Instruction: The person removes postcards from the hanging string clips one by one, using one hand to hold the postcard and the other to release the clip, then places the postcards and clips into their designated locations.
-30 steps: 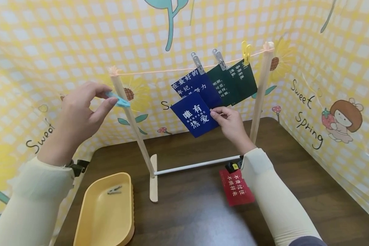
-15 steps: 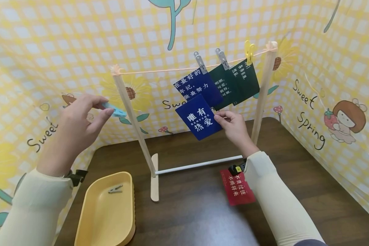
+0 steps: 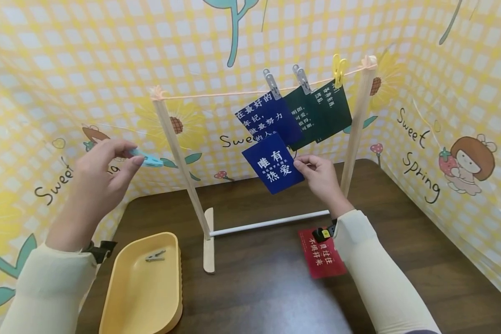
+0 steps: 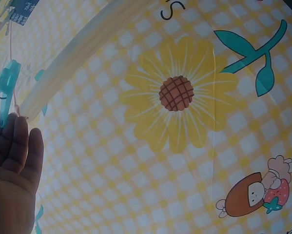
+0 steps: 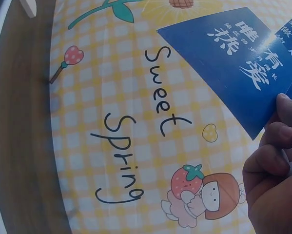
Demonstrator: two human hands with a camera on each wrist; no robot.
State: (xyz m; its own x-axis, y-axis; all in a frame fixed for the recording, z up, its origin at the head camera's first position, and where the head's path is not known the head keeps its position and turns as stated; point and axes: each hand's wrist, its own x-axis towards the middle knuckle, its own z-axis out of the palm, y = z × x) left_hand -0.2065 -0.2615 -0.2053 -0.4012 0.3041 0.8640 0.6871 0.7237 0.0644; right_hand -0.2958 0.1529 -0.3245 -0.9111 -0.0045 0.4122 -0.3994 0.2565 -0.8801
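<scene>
My left hand (image 3: 102,178) pinches a light blue clothespin (image 3: 150,160) between thumb and fingertips, to the left of the wooden rack's left post (image 3: 177,153). In the left wrist view the clothespin (image 4: 7,87) stands above the fingers. At the right edge of a dark blue card (image 3: 273,167) with white characters, my right hand (image 3: 319,178) grips it between thumb and index finger. That card is held below the string (image 3: 217,95), in front of another blue card (image 3: 259,116) clipped there. The right wrist view shows the held card (image 5: 223,63) tilted, its right edge at the thumb.
Two grey clothespins (image 3: 271,83) and a yellow clothespin (image 3: 339,72) hold the blue card and green cards (image 3: 331,113) on the string. A yellow tray (image 3: 138,297) with a grey clothespin (image 3: 155,256) stands at left. A red card (image 3: 319,260) lies on the table (image 3: 250,292).
My left hand has moved down and slightly left with the blue clothespin. The right hand has lowered the blue card a little and shifted it right, uncovering more of the hanging blue card.
</scene>
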